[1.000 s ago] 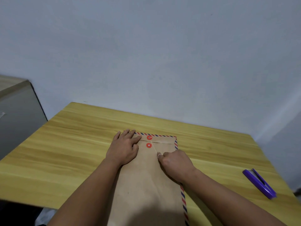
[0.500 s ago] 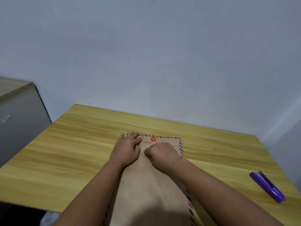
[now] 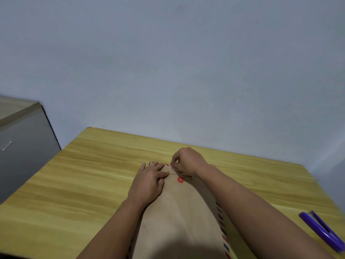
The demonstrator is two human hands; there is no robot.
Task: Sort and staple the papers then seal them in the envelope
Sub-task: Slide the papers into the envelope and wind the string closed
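Sealing step: your left hand [image 3: 149, 181] presses flat on the envelope [image 3: 179, 217] lying on the table [image 3: 84, 184], your right hand [image 3: 187, 161] pinches the string [image 3: 175, 172]; next, wind it round the red button [image 3: 180, 180].

Soft, even light is falling on my table [image 3: 78, 184]. A dark shadow is pooling on the envelope [image 3: 179, 221] at its near end. The stapler [image 3: 323, 232], far right of the envelope, is smearing slightly; table edges are bowing.

Yellow wood-grain table [image 3: 78, 184], brown striped-edge envelope [image 3: 179, 217] lying flat, purple stapler [image 3: 323, 231] well right
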